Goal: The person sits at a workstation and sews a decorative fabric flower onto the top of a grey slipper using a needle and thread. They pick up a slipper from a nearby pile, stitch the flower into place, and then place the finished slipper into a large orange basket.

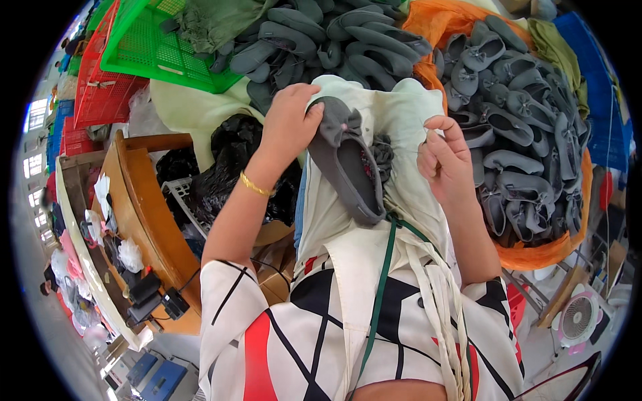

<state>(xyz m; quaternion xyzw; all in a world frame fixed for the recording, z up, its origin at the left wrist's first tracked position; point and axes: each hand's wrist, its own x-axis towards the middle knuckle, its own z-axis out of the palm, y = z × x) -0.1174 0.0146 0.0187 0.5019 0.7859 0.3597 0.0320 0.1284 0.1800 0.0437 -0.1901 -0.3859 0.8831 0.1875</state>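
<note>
A dark grey flat shoe [344, 164] with a bow and a small pinkish bead on its toe lies over my lap, its heel toward me. My left hand [292, 120] grips the toe end, thumb beside the bow. To the right, my right hand [445, 157] is raised apart from the shoe, thumb and fingertips pinched together. Whatever thin thing is between those fingertips is too small to make out. Another dark grey gathered piece [382, 155], like a bow, shows just right of the shoe. Pale cloth [411, 113] covers my lap beneath them.
Many grey shoes [525, 127] fill an orange-lined container [535, 257] at right. More grey shoes [291, 40] are heaped ahead, beside a green crate [140, 47]. At left stand a wooden table [157, 227] and black plastic bags [234, 167]. A fan [578, 317] is at lower right.
</note>
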